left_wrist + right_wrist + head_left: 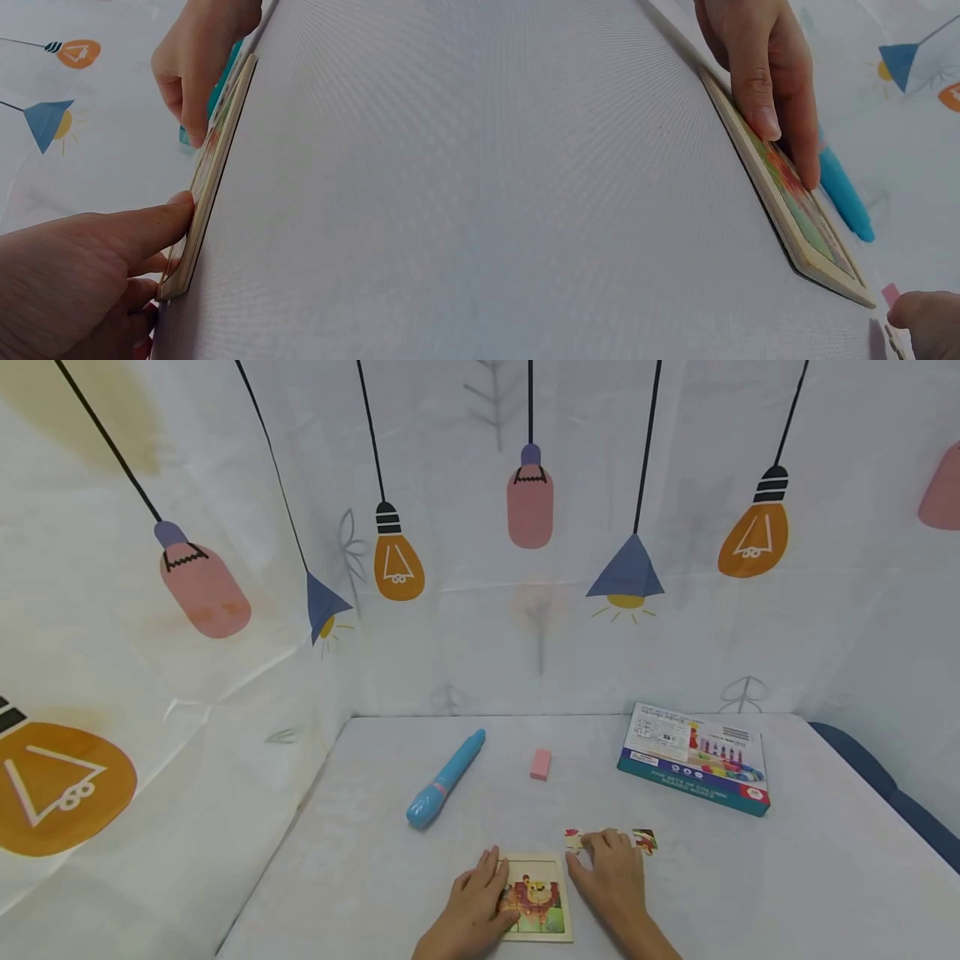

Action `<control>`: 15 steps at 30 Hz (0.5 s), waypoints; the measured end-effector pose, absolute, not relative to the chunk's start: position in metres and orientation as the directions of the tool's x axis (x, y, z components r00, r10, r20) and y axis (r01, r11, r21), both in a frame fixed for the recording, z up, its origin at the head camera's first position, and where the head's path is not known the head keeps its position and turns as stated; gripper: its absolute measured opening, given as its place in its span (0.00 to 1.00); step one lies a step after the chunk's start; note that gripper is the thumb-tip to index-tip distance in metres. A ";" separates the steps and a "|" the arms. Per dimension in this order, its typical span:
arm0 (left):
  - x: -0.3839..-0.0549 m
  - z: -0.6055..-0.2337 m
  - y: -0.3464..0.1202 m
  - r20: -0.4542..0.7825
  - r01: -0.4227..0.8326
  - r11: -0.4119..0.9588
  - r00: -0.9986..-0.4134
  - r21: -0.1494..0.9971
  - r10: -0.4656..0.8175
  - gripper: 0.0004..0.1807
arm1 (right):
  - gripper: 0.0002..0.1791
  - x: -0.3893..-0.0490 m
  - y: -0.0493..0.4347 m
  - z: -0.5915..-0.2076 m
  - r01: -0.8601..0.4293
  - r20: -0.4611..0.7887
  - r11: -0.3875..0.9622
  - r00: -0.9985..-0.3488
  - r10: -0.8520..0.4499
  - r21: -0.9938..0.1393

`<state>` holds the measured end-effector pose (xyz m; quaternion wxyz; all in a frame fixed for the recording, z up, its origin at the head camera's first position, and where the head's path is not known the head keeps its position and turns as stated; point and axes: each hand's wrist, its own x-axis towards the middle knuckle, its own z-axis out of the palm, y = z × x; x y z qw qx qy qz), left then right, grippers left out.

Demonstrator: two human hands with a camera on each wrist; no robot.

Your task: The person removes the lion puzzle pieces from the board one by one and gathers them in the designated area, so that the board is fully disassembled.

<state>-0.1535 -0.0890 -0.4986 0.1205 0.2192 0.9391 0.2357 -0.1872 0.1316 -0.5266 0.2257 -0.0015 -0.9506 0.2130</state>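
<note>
Nearest: puzzle tray [542, 937] is lying flat on the surface [337, 860], bear picture [538, 892] showing, far strip showing bare wood. My left hand [471, 902] is pressing on its left side, fingers extended, thumb on the picture, probably steadying it. Just right of the tray, my right hand [617, 872] is bending its fingers over a loose piece [572, 840]; can't tell if I'm pinching or only touching it. Second piece [645, 841] is lying just right of that hand, likely placed for easy reach. Farther: blue wand [446, 779] is slanting, left; pink block [541, 764], middle. Far right, box [690, 760] is lying askew, printed face up, its side reading "FIVE SETS OF COLUMN"; next line's too blurred. Lamp-print sheet [465, 652] is hanging behind.
</note>
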 end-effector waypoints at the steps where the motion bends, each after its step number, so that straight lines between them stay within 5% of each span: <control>1: -0.154 -0.499 -0.089 -0.124 0.353 0.793 -0.876 0.496 0.467 0.40 | 0.18 -0.187 0.131 -0.527 -0.110 0.440 0.904 -0.893 0.092 -0.414; 6: -0.155 -0.500 -0.090 -0.130 0.351 0.797 -0.875 0.491 0.466 0.41 | 0.07 -0.186 0.126 -0.530 -0.314 0.523 0.815 -0.852 -0.016 -0.487; 15: -0.158 -0.502 -0.090 -0.146 0.337 0.791 -0.872 0.511 0.466 0.41 | 0.06 -0.184 0.130 -0.538 -0.657 0.554 0.584 -0.740 -0.381 -0.477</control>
